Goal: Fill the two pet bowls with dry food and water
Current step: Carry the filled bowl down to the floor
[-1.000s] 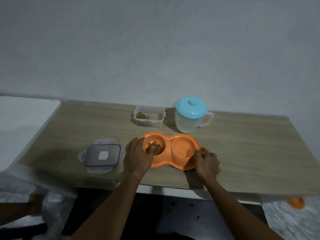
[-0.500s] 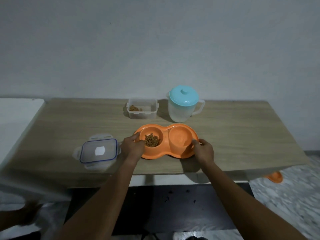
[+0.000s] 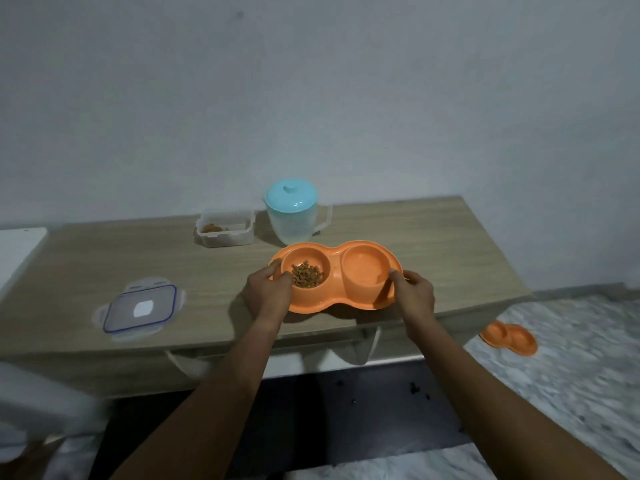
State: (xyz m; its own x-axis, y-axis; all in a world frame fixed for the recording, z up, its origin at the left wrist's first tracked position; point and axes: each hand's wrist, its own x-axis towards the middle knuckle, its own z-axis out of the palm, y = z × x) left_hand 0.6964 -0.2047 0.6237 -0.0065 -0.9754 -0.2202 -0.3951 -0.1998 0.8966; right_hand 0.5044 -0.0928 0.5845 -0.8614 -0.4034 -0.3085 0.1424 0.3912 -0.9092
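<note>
Right now both hands have hold of the orange double bowl (image 3: 334,299) near the front edge of the tabletop (image 3: 433,244). The left hand (image 3: 268,292) grips its left end, thumb hooked over the rim beside the dry food (image 3: 307,273) heaped in the left cup. The right hand (image 3: 414,294) grips the right end, thumb on the rim of the right cup (image 3: 365,268); I cannot tell whether that cup has water in it. Behind the bowl, toward the wall, stand a clear pitcher (image 3: 294,226) with a blue top and, just left of it, an open container (image 3: 225,232) with some food inside. A clip lid (image 3: 140,308) lies flat well to the left of the left hand. Another orange bowl (image 3: 509,337) sits on the floor to the right.
</note>
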